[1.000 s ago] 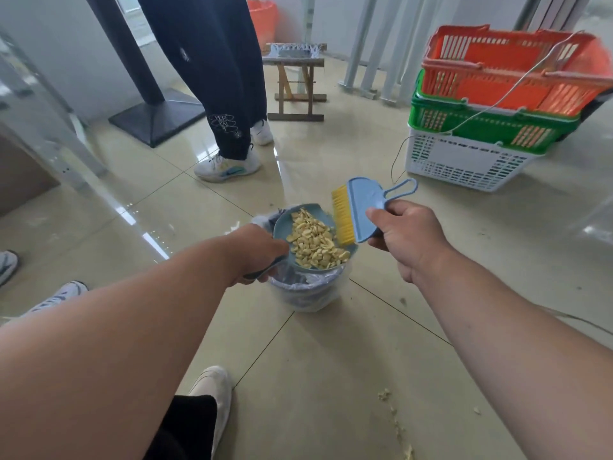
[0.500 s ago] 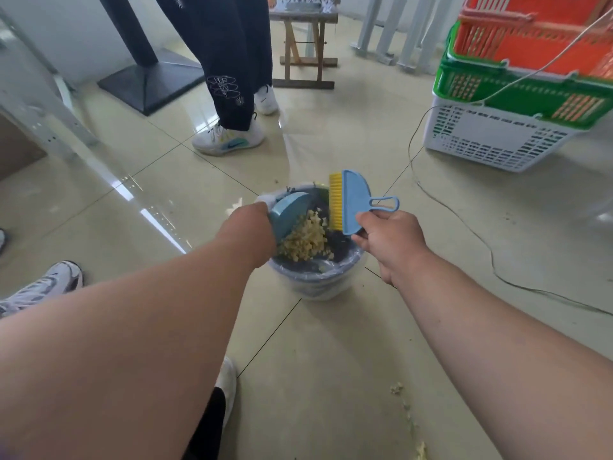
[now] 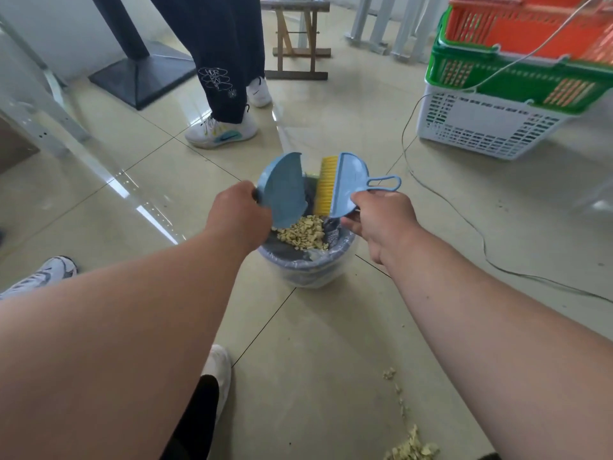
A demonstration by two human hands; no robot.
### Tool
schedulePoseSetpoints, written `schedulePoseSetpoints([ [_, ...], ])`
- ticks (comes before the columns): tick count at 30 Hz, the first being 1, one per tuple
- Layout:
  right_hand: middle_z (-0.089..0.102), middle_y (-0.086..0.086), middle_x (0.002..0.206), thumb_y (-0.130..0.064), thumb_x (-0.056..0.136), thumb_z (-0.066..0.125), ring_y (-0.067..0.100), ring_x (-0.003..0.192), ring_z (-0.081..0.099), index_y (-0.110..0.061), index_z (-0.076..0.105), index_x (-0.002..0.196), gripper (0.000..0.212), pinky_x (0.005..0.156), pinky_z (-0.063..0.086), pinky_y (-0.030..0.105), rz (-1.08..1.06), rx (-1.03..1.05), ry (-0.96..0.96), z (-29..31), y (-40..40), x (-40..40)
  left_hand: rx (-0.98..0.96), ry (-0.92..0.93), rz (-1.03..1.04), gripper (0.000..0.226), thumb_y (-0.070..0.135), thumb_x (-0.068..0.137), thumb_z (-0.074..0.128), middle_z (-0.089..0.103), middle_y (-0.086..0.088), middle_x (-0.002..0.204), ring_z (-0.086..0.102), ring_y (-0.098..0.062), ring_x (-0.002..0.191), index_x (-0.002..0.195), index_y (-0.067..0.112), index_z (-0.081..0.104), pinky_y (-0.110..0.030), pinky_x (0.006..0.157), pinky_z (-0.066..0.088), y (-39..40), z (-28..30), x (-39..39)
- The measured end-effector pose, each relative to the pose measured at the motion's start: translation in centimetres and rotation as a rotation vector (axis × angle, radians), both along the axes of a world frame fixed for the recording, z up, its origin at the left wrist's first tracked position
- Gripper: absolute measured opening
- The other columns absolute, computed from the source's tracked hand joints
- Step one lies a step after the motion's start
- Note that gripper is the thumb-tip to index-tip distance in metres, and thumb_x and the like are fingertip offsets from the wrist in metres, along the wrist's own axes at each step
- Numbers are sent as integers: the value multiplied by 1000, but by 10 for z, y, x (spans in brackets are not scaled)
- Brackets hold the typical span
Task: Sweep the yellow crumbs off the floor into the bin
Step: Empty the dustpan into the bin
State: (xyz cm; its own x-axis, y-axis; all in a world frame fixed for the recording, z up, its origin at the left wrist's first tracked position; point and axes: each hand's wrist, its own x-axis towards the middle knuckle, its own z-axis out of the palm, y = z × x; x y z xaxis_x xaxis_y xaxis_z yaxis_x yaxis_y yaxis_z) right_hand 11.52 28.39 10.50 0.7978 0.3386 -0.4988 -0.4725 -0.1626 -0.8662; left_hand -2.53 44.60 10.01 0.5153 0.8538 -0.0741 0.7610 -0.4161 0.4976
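Observation:
A small bin (image 3: 308,273) with a dark liner stands on the floor tiles, with a heap of yellow crumbs (image 3: 303,235) inside it. My left hand (image 3: 238,215) grips a blue dustpan (image 3: 283,190), tipped up on edge over the bin's left side and showing its underside. Over the bin's right side, my right hand (image 3: 381,220) holds a blue hand brush (image 3: 345,184) with yellow bristles. More yellow crumbs (image 3: 411,446) lie scattered on the floor near the bottom edge, under my right forearm.
A person's legs and white sneaker (image 3: 222,132) are just beyond the bin. Stacked white, green and orange baskets (image 3: 491,124) sit at the right, and a thin cable (image 3: 464,227) trails across the floor. A black stand base (image 3: 142,74) and wooden stool (image 3: 298,44) are behind.
The dustpan has gone from level and full of crumbs to tipped up on edge, and the crumbs have dropped into the bin. The brush stays beside it.

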Motion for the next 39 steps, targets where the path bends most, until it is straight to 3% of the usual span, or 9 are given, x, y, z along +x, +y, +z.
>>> schedulePoseSetpoints([
  [3,74,14,91,-4,96,62,25,75,74,-9,64,98,6,70,65,35,-25,151,159,19,-8,-3,-220,-87,71,16,16,84,63,69,-6,66,55,-27,60,85,6,76,-25,53,45,-11,6,-7],
  [6,72,15,91,-5,95,63,24,66,74,-5,64,107,12,67,65,35,-39,126,170,27,-22,-11,-440,-167,128,19,12,88,62,61,5,41,48,-19,48,82,4,78,-22,47,39,-30,24,-8],
  [10,70,14,92,-4,91,59,18,44,69,-7,62,106,16,73,66,38,-172,109,192,39,-49,-21,-589,-221,160,22,8,91,60,66,-4,55,45,-15,43,101,0,78,-19,40,34,-60,47,-13],
  [16,73,13,98,-5,89,59,17,43,69,-10,63,112,24,74,65,44,-259,35,108,74,-101,-32,-615,-227,97,27,9,96,59,69,-9,72,48,-15,49,121,16,65,-23,46,36,-108,81,-32],
  [20,73,10,100,-8,89,62,18,61,74,-11,66,113,25,69,66,37,-323,52,79,86,-141,-27,-730,-224,135,14,11,93,61,72,-12,79,48,-18,51,103,3,68,-22,48,35,-136,77,-47],
  [26,69,7,92,-14,84,69,25,82,73,-8,65,112,29,91,60,53,-168,-319,-12,44,-215,-29,-784,-271,223,19,9,88,60,70,-17,73,49,-24,55,86,-6,73,-25,50,34,-211,-3,-100],
  [29,63,8,83,-18,83,70,27,75,65,-9,66,95,15,71,58,33,-158,-552,-70,2,-256,-35,-817,-197,320,18,10,90,60,72,-13,71,52,-22,55,86,-2,73,-25,48,38,-246,-53,-139],
  [33,73,16,83,-26,75,70,34,76,75,-6,69,86,23,61,55,33,-217,-738,-23,-69,-292,-39,-861,-88,332,18,7,89,63,74,-16,67,52,-23,52,80,-4,74,-26,52,40,-250,-111,-166],
  [39,66,17,87,-26,90,61,38,89,68,-1,63,88,25,75,53,35,-88,-1079,-82,-156,-285,1,-851,33,272,12,11,93,68,79,-9,71,56,-23,57,86,7,77,-30,57,45,-204,-185,-158],
])
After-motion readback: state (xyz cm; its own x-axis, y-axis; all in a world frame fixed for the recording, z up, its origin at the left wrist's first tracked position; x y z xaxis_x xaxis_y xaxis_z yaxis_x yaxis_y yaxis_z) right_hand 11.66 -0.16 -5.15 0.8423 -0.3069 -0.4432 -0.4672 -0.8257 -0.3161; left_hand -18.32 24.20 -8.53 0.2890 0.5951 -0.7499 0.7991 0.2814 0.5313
